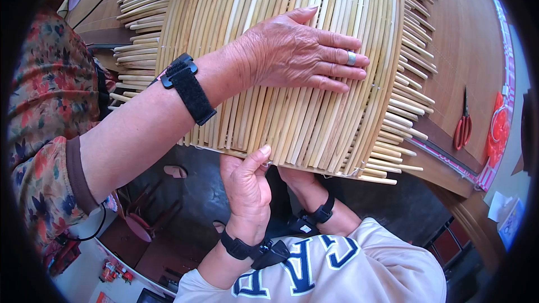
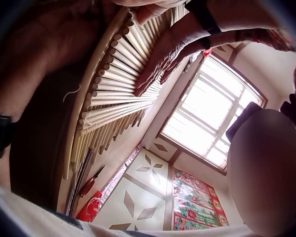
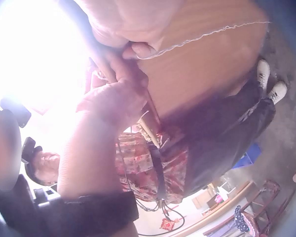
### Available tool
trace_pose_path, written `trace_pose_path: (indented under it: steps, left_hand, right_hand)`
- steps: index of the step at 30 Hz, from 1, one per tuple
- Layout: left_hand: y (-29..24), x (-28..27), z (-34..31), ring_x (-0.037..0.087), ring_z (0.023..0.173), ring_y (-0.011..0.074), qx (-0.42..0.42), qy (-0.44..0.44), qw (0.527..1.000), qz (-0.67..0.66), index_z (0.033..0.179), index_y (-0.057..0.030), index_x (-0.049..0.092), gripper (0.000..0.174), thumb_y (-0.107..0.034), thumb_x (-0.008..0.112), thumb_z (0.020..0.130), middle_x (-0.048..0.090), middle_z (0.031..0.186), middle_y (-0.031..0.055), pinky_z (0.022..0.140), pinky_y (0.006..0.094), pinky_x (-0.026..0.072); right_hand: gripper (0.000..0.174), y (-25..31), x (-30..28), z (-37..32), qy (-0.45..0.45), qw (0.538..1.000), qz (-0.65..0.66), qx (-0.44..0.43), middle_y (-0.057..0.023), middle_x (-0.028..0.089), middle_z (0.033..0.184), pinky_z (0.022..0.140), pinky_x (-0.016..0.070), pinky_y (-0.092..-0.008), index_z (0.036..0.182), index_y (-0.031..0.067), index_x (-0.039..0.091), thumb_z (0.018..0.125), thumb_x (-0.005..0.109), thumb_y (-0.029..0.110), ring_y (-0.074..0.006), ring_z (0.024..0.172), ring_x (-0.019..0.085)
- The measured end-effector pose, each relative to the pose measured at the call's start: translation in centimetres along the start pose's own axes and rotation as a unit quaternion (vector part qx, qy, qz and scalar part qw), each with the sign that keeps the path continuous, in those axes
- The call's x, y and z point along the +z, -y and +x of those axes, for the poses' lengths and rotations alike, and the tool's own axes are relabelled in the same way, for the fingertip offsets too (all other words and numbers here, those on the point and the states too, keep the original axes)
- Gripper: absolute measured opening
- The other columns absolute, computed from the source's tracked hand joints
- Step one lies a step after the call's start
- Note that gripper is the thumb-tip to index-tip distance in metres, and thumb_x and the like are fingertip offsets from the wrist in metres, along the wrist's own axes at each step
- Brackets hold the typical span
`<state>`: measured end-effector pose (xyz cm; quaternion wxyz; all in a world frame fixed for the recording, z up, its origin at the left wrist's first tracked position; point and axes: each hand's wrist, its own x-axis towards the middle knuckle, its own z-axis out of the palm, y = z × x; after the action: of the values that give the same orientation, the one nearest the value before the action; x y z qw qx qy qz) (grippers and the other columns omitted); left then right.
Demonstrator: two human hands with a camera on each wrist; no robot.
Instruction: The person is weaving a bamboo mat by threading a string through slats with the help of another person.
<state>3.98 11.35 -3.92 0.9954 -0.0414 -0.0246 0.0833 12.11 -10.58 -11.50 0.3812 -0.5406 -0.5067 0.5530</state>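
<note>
A panel of pale round sticks (image 1: 213, 78), bound with thin string, fills the upper middle of the head view. Crosswise sticks (image 1: 412, 101) jut out from both sides. My left hand (image 1: 247, 191) grips the near edge, its thumb on top beside a small loop of string (image 1: 268, 163). Under that edge is my right hand (image 1: 295, 175), its fingers hidden in the head view. In the right wrist view its fingers (image 3: 139, 50) pinch a twisted white string (image 3: 202, 37). Another person's hand (image 1: 311, 53), wearing a ring, lies flat on the sticks.
The panel lies over a brown wooden table (image 1: 457, 17). Red-handled scissors (image 1: 462, 129) and a red plastic bag (image 1: 498, 126) are at the table's right side. The other person's floral sleeve (image 1: 48, 179) is at left. A chair (image 1: 137, 227) stands on the floor below.
</note>
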Motion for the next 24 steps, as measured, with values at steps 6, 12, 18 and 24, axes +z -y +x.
trace_pose_path:
  steps: [6,12,18,24]
  left_hand:
    - [0.1,1.0,0.3,0.009,0.135,0.0304,-0.004,-0.048,0.999,0.025,0.137,0.0035,0.015,0.071,-0.051,0.017,0.091,0.013,0.145,0.0180,0.111,0.0416,0.0005]
    - [0.0,0.7,0.1,0.008,0.135,0.0315,0.010,-0.052,0.997,0.059,0.139,0.0028,0.010,0.072,-0.051,0.016,0.091,0.011,0.145,0.0191,0.110,0.0414,0.0041]
    - [0.2,0.9,0.2,0.008,0.136,0.0289,0.004,-0.048,0.996,0.069,0.139,0.0020,0.011,0.071,-0.051,0.013,0.091,0.010,0.146,0.0169,0.111,0.0407,0.0041]
    - [0.1,0.9,0.1,0.007,0.136,0.0292,-0.001,-0.027,0.998,0.057,0.138,0.0021,0.010,0.071,-0.051,0.013,0.091,0.009,0.146,0.0168,0.111,0.0407,0.0041]
  right_hand:
    - [0.039,-1.2,0.8,0.2,-0.037,0.995,0.090,0.013,-0.0107,0.049,0.114,0.088,0.0395,-0.0327,0.118,0.0049,0.047,0.083,0.060,0.018,-0.0209,0.105,0.047]
    - [0.035,-2.1,1.1,0.3,-0.065,0.988,0.140,0.013,-0.0082,0.051,0.108,0.083,0.0435,-0.0304,0.114,0.0044,0.048,0.083,0.060,0.016,-0.0186,0.099,0.050]
    - [0.033,-2.5,2.3,-0.1,-0.100,0.954,0.283,0.029,-0.0062,0.053,0.104,0.079,0.0469,-0.0285,0.112,0.0043,0.049,0.083,0.061,0.015,-0.0167,0.094,0.053]
    - [0.039,-0.7,2.5,0.0,-0.094,0.881,0.460,0.055,-0.0058,0.053,0.109,0.088,0.0433,-0.0325,0.116,0.0067,0.047,0.084,0.061,0.023,-0.0183,0.102,0.052]
